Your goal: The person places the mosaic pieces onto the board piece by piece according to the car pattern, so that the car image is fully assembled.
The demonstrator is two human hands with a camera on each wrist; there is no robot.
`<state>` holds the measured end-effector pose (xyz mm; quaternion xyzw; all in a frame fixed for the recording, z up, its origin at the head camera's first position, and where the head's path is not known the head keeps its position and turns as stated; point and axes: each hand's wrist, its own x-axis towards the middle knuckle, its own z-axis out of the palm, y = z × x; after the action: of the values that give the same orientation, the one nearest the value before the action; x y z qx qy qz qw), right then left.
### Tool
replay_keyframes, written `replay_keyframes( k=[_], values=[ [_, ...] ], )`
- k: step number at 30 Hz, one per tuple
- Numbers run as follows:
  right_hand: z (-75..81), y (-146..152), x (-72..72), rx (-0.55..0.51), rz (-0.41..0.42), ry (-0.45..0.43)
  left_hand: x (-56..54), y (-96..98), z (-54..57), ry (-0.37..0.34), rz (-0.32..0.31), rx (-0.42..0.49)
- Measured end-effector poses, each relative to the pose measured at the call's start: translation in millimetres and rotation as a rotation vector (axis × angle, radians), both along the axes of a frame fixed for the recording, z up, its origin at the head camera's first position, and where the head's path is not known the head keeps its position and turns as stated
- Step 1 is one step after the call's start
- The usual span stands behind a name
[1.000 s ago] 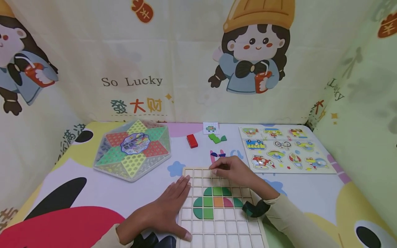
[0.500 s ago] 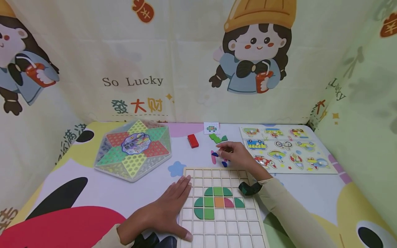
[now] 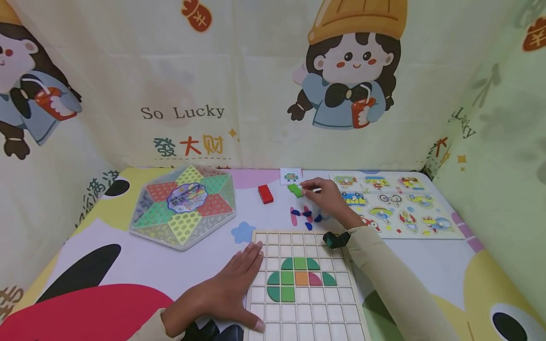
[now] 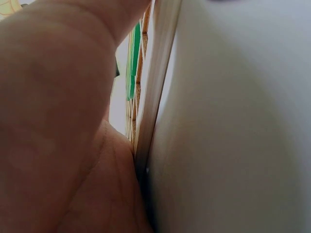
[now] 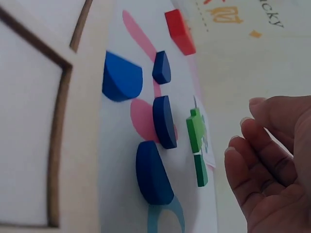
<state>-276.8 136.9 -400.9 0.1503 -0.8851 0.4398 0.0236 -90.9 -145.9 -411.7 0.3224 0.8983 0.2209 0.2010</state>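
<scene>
The left hand lies spread along the left edge of a wooden grid board, thumb and fingertips on its frame. In the board's cells lie dark green quarter-round pieces, light green squares, an orange square and a pink quarter-round piece. Beyond the board, the right hand hovers beside the light green pieces. In the right wrist view its fingers are loosely bent with nothing between them, apart from the dark green piece standing near the light green ones.
Several blue pieces are scattered just past the board. A red block and a small pattern card sit farther back. At left is a hexagonal game box; at right, a vehicle picture board.
From the board's far edge, the right hand has moved away over the blue pieces to the green ones. The left hand stays on the board.
</scene>
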Motion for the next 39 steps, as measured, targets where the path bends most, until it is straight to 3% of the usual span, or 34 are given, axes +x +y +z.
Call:
replay_keyframes(
  k=[7,15,29,39],
  values=[
    [-3.4,-3,-9.4,0.054,-0.031,-0.054,-0.5,0.1,0.1,-0.001,-0.009,-0.007],
    [-9.2,-9,-18.9,0.113,0.0,-0.077,0.5,2.1,-0.7,-0.017,0.01,-0.011],
    [-12.1,-13,-21.2,0.163,-0.058,-0.138,0.3,1.7,-1.1,-0.009,0.005,-0.019],
    [-9.4,-17,-21.6,0.232,0.023,-0.204,-0.6,0.6,-1.2,0.001,-0.002,-0.023]
  ],
)
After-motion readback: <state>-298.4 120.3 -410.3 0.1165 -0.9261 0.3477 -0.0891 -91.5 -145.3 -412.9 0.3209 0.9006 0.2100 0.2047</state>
